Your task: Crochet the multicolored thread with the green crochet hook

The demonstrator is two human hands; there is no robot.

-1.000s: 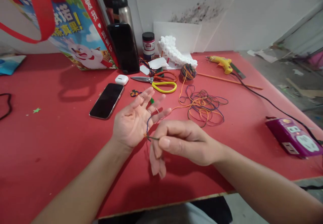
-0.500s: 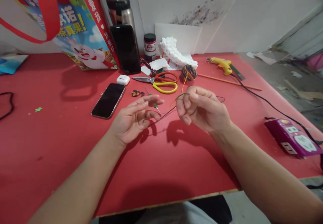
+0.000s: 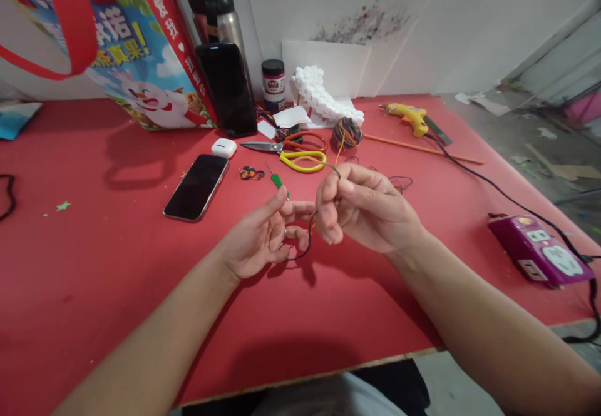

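A thin multicoloured strand of yarn [image 3: 309, 241] runs between my hands, dark in the slack loop below and green-orange above my right fingers. My right hand [image 3: 369, 206] is closed, pinching the yarn between thumb and index finger. My left hand [image 3: 263, 238] has its thumb and index finger apart, while its lower fingers curl where the strand goes in. The fingertips of both hands come close together. Just beyond the left thumb lies a green-handled crochet hook [image 3: 277, 181]. From the yarn ball [image 3: 346, 133] an orange length leads toward my right hand.
Scissors [image 3: 300, 156] with red and yellow handles lie behind my hands. A phone [image 3: 197, 187], an earbud case [image 3: 224, 147] and a small crocheted piece [image 3: 251, 172] are to the left. A glue gun [image 3: 408, 119] and a purple power box [image 3: 539, 250] with a cord stand right.
The yarn between my hands has gone from taut to a slack, bent loop. My left hand has moved right and slightly down, closer to my right hand, uncovering the hook's green handle.
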